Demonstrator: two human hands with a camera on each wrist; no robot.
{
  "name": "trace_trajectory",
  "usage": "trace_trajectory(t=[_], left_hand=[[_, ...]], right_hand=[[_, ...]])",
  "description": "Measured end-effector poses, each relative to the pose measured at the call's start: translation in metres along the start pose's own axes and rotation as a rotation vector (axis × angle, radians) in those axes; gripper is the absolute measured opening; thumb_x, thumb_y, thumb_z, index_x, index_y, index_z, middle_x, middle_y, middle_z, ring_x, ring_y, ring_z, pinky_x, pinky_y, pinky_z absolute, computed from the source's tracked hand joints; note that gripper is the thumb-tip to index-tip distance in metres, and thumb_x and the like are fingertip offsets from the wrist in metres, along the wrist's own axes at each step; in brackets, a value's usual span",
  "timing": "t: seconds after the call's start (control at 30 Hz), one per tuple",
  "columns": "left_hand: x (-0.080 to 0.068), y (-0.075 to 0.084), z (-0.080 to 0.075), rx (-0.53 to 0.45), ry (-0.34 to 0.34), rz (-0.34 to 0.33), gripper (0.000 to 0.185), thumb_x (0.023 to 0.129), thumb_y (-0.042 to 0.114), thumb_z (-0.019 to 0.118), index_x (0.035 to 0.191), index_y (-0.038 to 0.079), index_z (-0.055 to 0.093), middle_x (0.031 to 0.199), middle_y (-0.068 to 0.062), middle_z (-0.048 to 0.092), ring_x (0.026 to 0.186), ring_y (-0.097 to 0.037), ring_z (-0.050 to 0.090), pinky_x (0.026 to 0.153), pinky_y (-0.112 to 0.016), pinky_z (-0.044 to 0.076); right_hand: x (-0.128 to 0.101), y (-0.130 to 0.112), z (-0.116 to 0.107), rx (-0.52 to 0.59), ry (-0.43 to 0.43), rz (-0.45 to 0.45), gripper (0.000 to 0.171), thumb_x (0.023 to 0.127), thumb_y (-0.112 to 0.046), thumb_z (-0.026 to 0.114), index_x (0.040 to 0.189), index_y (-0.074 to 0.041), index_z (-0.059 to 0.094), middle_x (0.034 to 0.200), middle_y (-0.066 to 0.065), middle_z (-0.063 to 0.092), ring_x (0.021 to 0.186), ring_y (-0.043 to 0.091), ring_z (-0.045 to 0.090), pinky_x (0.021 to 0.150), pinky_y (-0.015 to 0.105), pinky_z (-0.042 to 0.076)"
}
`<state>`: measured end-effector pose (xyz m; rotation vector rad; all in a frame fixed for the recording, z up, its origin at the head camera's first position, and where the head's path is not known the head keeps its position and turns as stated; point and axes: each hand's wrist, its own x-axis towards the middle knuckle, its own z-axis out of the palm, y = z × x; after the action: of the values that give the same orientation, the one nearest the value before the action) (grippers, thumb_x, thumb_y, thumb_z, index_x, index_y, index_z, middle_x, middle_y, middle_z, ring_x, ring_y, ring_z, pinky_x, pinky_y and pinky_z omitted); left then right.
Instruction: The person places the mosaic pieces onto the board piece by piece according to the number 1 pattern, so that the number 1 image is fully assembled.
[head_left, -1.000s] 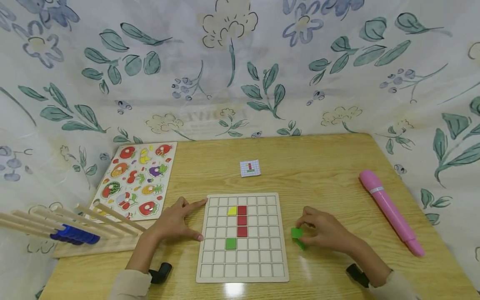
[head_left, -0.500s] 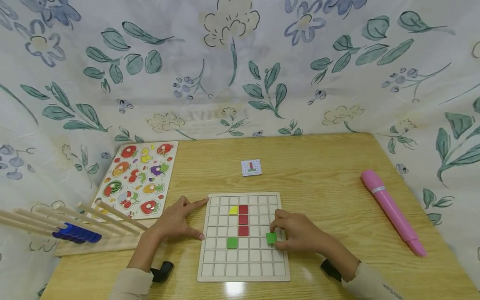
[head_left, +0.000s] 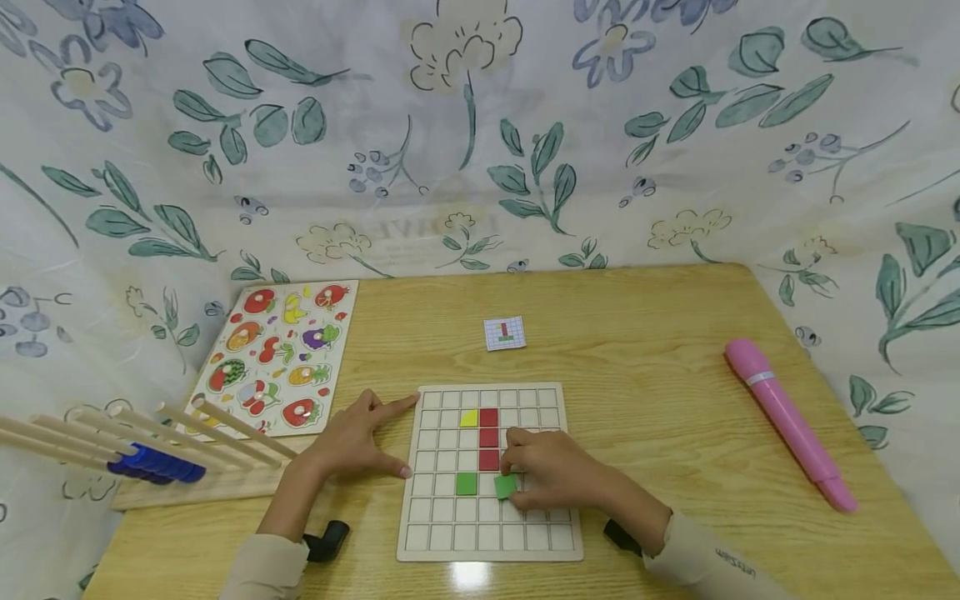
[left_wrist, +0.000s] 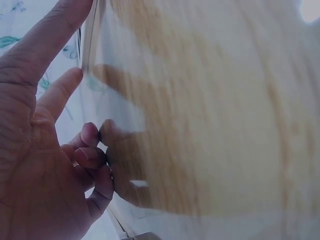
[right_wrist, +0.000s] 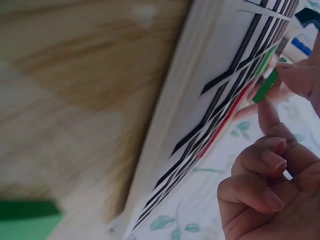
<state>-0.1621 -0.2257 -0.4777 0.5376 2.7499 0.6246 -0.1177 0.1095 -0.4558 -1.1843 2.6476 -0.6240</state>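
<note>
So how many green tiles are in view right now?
3. One sits in the grid board below the yellow tile, one is pinched by the right hand, one lies on the table. More could be hidden.

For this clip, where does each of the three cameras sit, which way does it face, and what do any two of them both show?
Head: worn on the head, looks forward and down at the table; shows both forearms, the left hand and the right hand at the grid board.
Left wrist: low beside the left hand, faces along the blurred tabletop; shows palm and fingers.
Right wrist: low at the board's edge, faces the right hand's fingers pinching a green tile.
Shared: head and right wrist views both show the green tile and the board.
</note>
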Motion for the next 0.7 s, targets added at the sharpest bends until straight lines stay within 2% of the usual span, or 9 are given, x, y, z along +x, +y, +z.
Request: trace_trajectory(t=[0.3, 0.53, 0.63, 0.7], left_hand=[[0.000, 0.000, -0.001, -0.009, 0.000, 0.001, 0.110, 0.055, 0.067, 0.086, 0.151, 0.038, 0.042, 0.095, -0.003, 0.038, 0.072, -0.017, 0.035, 0.064, -0.031, 0.031], [0.000, 0.000, 0.000, -0.007, 0.007, 0.002, 0.109, 0.055, 0.067, 0.086, 0.150, 0.038, 0.042, 0.094, -0.003, 0.038, 0.072, -0.017, 0.035, 0.064, -0.031, 0.031], [0.000, 0.000, 0.000, -0.010, 0.004, 0.001, 0.109, 0.055, 0.067, 0.086, 0.150, 0.037, 0.042, 0.095, -0.003, 0.038, 0.072, -0.017, 0.035, 0.064, -0.031, 0.031], [0.000, -0.001, 0.000, -0.011, 0.002, -0.001, 0.110, 0.055, 0.067, 0.086, 0.151, 0.038, 0.042, 0.095, -0.003, 0.038, 0.072, -0.017, 0.035, 0.064, -0.031, 0.031]], right_hand=[[0.013, -0.013, 0.006, -0.076, 0.013, 0.006, 0.021, 0.076, -0.026, 0.080, 0.091, -0.013, 0.076, 0.080, -0.009, 0.044, 0.062, 0.000, 0.037, 0.055, 0.017, 0.034], [0.015, -0.020, 0.013, -0.124, 0.054, 0.064, 0.018, 0.077, -0.025, 0.080, 0.089, -0.013, 0.075, 0.084, -0.006, 0.052, 0.064, 0.000, 0.048, 0.056, 0.020, 0.041], [0.014, -0.024, 0.017, -0.165, 0.100, 0.056, 0.010, 0.078, -0.020, 0.078, 0.079, -0.014, 0.071, 0.081, -0.006, 0.050, 0.060, 0.000, 0.045, 0.052, 0.019, 0.038], [0.014, -0.026, 0.018, -0.190, 0.127, 0.048, 0.012, 0.078, -0.017, 0.077, 0.073, -0.015, 0.066, 0.078, -0.006, 0.047, 0.057, 0.000, 0.040, 0.049, 0.019, 0.034]])
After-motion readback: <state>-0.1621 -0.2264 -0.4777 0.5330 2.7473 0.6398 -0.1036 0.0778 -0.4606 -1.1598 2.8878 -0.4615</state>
